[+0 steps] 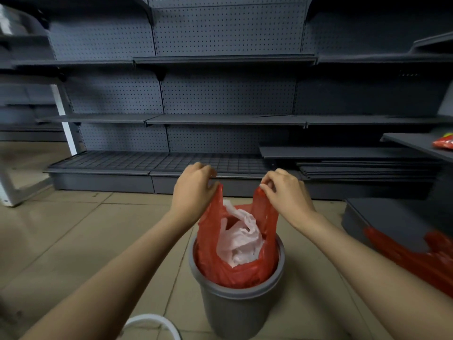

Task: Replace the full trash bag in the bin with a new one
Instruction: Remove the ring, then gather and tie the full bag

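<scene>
A grey round bin (235,307) stands on the tiled floor in front of me. Inside it sits a red plastic trash bag (235,273) stuffed with crumpled white paper and plastic (241,244). Its two handle loops are pulled up above the rim. My left hand (193,190) pinches the left handle. My right hand (285,192) pinches the right handle. The bag's lower part remains inside the bin. More red bags (421,258) lie at the right on a low dark platform.
Dark grey pegboard shelving (220,119) runs along the wall behind the bin, its base (152,173) close beyond my hands. A stack of shelf boards (367,168) lies at right. A white frame (14,182) stands at left. A white curved object (152,322) lies near my feet.
</scene>
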`<state>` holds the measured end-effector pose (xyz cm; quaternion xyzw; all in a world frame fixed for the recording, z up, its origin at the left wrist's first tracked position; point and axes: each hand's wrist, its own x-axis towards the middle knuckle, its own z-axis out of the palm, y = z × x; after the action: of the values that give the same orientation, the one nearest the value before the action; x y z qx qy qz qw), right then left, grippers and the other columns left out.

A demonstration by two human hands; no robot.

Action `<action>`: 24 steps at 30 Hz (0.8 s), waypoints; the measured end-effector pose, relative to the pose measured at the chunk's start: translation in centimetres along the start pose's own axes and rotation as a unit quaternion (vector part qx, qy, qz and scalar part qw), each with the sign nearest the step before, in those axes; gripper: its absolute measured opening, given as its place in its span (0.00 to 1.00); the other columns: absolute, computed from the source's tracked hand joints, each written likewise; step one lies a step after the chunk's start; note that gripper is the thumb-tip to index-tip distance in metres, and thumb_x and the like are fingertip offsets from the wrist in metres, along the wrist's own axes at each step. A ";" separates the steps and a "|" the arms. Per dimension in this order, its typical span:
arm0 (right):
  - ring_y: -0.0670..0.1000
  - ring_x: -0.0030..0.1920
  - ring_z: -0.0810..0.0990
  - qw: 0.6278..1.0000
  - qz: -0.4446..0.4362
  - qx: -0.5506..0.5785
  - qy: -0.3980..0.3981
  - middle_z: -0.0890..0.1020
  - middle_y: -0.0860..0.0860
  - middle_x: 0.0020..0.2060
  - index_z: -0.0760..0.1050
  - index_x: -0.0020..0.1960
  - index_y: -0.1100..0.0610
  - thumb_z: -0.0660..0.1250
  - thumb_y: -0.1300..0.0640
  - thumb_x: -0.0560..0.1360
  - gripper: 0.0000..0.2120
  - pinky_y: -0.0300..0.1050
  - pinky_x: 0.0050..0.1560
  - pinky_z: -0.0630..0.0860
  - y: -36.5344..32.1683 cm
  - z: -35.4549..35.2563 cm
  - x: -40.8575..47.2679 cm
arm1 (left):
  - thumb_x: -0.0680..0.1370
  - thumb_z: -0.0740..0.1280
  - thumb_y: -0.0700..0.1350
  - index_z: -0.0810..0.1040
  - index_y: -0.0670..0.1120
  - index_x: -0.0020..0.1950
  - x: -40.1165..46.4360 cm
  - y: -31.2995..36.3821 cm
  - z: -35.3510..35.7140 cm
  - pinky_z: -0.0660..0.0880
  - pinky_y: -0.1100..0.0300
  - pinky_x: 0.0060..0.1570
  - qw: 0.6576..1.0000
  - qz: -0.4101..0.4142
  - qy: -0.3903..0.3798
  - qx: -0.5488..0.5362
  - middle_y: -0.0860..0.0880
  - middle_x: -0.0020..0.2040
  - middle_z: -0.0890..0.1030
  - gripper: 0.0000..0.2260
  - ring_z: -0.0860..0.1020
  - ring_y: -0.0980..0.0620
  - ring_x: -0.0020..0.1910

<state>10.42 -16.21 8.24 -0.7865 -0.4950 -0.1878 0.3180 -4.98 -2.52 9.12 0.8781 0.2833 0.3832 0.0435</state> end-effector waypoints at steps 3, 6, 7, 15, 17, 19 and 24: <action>0.52 0.43 0.79 1.000 0.004 0.002 -0.001 0.78 0.50 0.42 0.77 0.46 0.54 0.66 0.55 0.75 0.03 0.44 0.41 0.73 0.3 -0.3 0.1 | 0.76 0.64 0.55 0.79 0.45 0.52 -0.7 -1.1 -0.1 0.72 0.55 0.46 0.999 -0.042 -0.003 -0.005 0.47 0.49 0.79 0.15 0.76 0.48 0.51; 0.52 0.43 0.79 1.000 0.004 -0.005 -0.008 0.78 0.50 0.43 0.76 0.46 0.54 0.66 0.55 0.76 0.03 0.42 0.39 0.70 0.3 -0.2 -0.1 | 0.74 0.63 0.60 0.79 0.47 0.48 -1.0 -0.5 -0.4 0.70 0.58 0.40 0.999 -0.043 -0.011 -0.014 0.50 0.43 0.80 0.17 0.77 0.51 0.44; 0.52 0.43 0.79 1.000 0.002 -0.005 -0.008 0.78 0.50 0.43 0.76 0.46 0.55 0.66 0.55 0.76 0.04 0.42 0.39 0.70 0.2 -0.1 -0.2 | 0.73 0.65 0.60 0.79 0.47 0.48 -1.1 -0.2 -0.4 0.71 0.58 0.40 0.999 -0.033 -0.019 -0.011 0.51 0.42 0.80 0.16 0.77 0.52 0.44; 0.53 0.41 0.79 0.998 -0.002 0.047 0.037 0.76 0.48 0.42 0.75 0.43 0.55 0.65 0.56 0.75 0.04 0.48 0.42 0.76 -0.6 -0.5 0.8 | 0.74 0.66 0.41 0.83 0.46 0.45 0.1 1.5 -0.7 0.72 0.56 0.44 0.996 -0.028 0.064 -0.057 0.47 0.44 0.85 0.06 0.81 0.47 0.46; 0.53 0.41 0.79 0.999 0.002 0.050 0.021 0.77 0.49 0.42 0.76 0.42 0.55 0.66 0.56 0.75 0.04 0.48 0.42 0.76 -0.7 -0.1 0.7 | 0.73 0.66 0.41 0.83 0.47 0.45 -0.2 1.7 -0.1 0.74 0.56 0.45 0.996 -0.031 0.050 -0.066 0.48 0.45 0.85 0.06 0.81 0.48 0.46; 0.51 0.41 0.79 0.998 0.001 0.067 0.014 0.77 0.48 0.40 0.76 0.42 0.54 0.67 0.56 0.74 0.03 0.46 0.42 0.74 -1.1 0.2 0.6 | 0.73 0.67 0.42 0.82 0.47 0.47 -0.8 2.2 0.6 0.74 0.56 0.44 0.997 -0.016 0.035 -0.074 0.49 0.44 0.85 0.06 0.81 0.49 0.45; 0.47 0.37 0.76 0.996 0.007 0.084 -0.029 0.80 0.46 0.40 0.74 0.44 0.51 0.65 0.53 0.76 0.03 0.42 0.39 0.68 -1.9 0.8 -0.1 | 0.73 0.69 0.49 0.79 0.52 0.55 -1.2 3.3 1.3 0.74 0.59 0.49 0.992 0.017 -0.013 -0.127 0.53 0.46 0.84 0.12 0.80 0.54 0.47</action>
<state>8.63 -15.12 8.23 -0.7656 -0.5129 -0.1204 0.3693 -3.19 -5.68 8.38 0.8750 0.2168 0.4054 0.1514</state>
